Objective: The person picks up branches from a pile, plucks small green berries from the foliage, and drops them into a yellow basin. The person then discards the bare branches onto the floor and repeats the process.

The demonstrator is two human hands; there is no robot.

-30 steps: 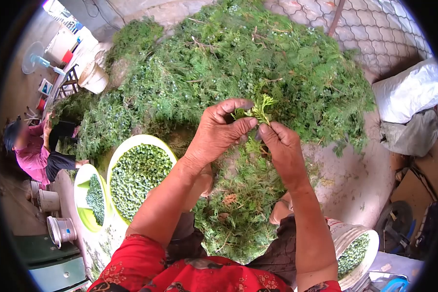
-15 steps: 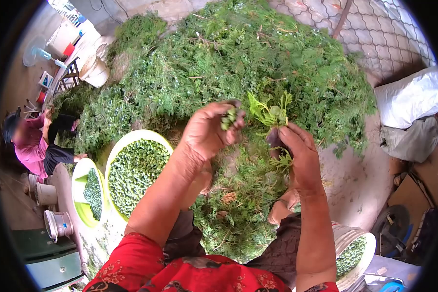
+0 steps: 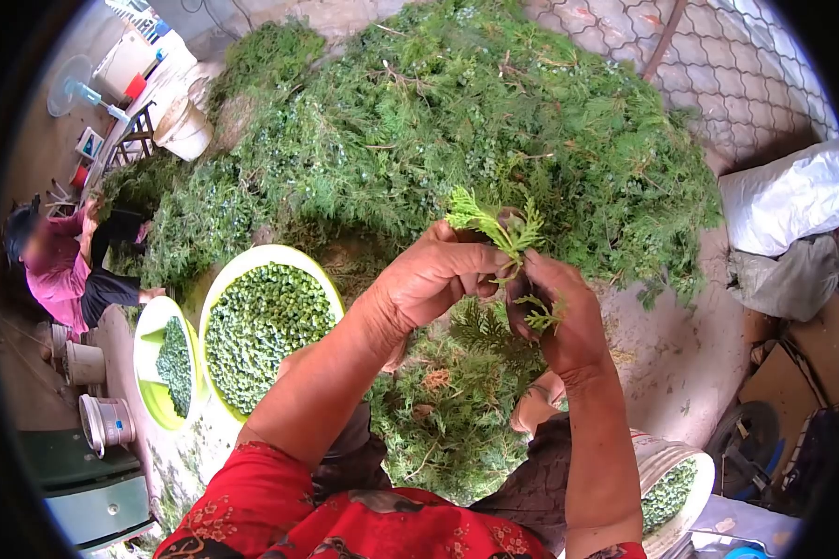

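My right hand (image 3: 569, 312) pinches a leafy green conifer sprig (image 3: 489, 224), whose flat fronds stick up above the fingers and out below them. My left hand (image 3: 447, 275) is closed right beside it, thumb and fingertips meeting the sprig's stem. A little green shows under its curled fingers, where the small green cones lie mostly hidden. To the left of my forearm stands a large yellow-green tub (image 3: 216, 279) full of small round green cones (image 3: 266, 326). Cut greenery (image 3: 429, 410) covers the floor between my feet.
A big heap of cut conifer branches (image 3: 419, 121) spreads ahead. Left are a smaller tub (image 3: 144, 349), white buckets (image 3: 182, 130) and a seated person in pink (image 3: 61, 275). White sacks (image 3: 788, 200) lie right; a bucket of cones (image 3: 667, 494) stands by my right leg.
My left hand, which held several green cones apart from the sprig, has moved right and up to the sprig. Its fingers now curl over the cones. The right hand stays nearly in place.
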